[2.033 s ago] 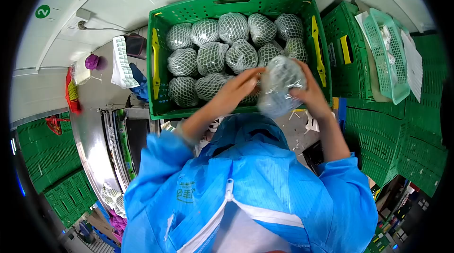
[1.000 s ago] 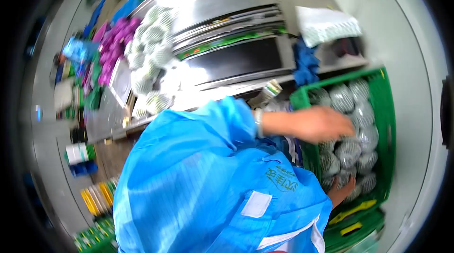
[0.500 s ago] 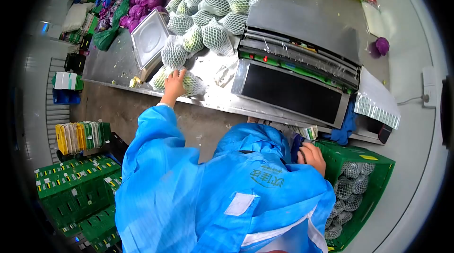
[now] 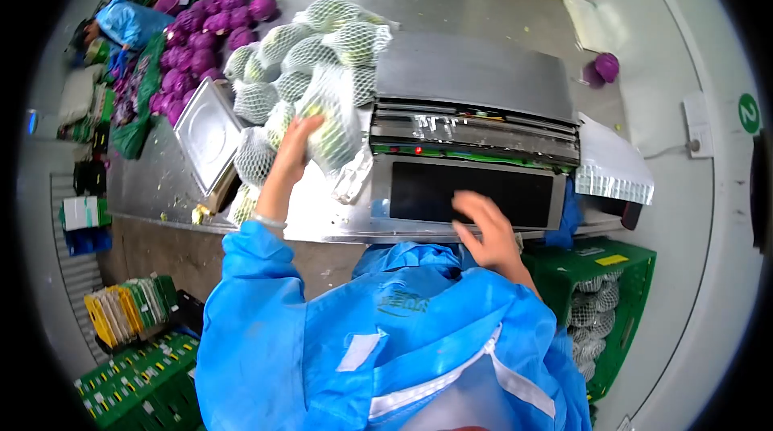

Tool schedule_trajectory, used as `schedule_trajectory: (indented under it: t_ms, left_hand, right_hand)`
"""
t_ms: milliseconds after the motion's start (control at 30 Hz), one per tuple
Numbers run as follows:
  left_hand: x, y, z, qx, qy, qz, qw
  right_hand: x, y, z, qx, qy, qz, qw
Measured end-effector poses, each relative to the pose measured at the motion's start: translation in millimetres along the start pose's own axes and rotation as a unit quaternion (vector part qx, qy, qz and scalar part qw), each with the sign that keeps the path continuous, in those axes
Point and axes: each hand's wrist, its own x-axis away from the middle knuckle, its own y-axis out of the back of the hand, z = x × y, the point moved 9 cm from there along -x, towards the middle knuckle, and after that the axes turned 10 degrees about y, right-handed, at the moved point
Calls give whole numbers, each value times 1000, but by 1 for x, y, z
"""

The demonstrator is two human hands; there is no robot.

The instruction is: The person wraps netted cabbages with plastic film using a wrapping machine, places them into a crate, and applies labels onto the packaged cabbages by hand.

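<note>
My left hand [image 4: 296, 147] grips a pale green cabbage in a white foam net [image 4: 334, 129], raised beside the pile; the net's loose end points up. Behind it and to its left lie several more netted cabbages [image 4: 310, 52] on the metal table. My right hand [image 4: 487, 230], slightly blurred, holds nothing and has its fingers apart. It hovers over the front edge of the black plate [image 4: 467, 189] of a film wrapping machine [image 4: 475, 76]; whether it touches the plate I cannot tell.
A scale with a metal pan [image 4: 208, 137] stands left of the netted cabbages, near heaped purple cabbages [image 4: 193, 44]. On the right, a green crate [image 4: 636, 270] holds dark netted produce. Green crates [image 4: 145, 383] are stacked lower left. A person in blue [image 4: 133, 22] is far left.
My left hand has lifted a netted cabbage from near the table's front edge and moved it right. My right hand has risen from beside the green crate to the black plate. The view has shifted.
</note>
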Motion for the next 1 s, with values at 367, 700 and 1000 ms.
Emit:
schedule_trajectory:
  t_ms: [367, 700, 1000]
  left_hand:
    - [-95, -282, -10, -385, -179, 43, 904]
    - [-9, -143, -23, -455, -243, -231, 825]
    - [-45, -188, 36, -390, -54, 86, 915]
  right_hand:
    - [-105, 92, -177, -42, -128, -80, 988]
    - [15, 183, -195, 327, -209, -114, 914]
    - [19, 132, -241, -147, -264, -68, 951]
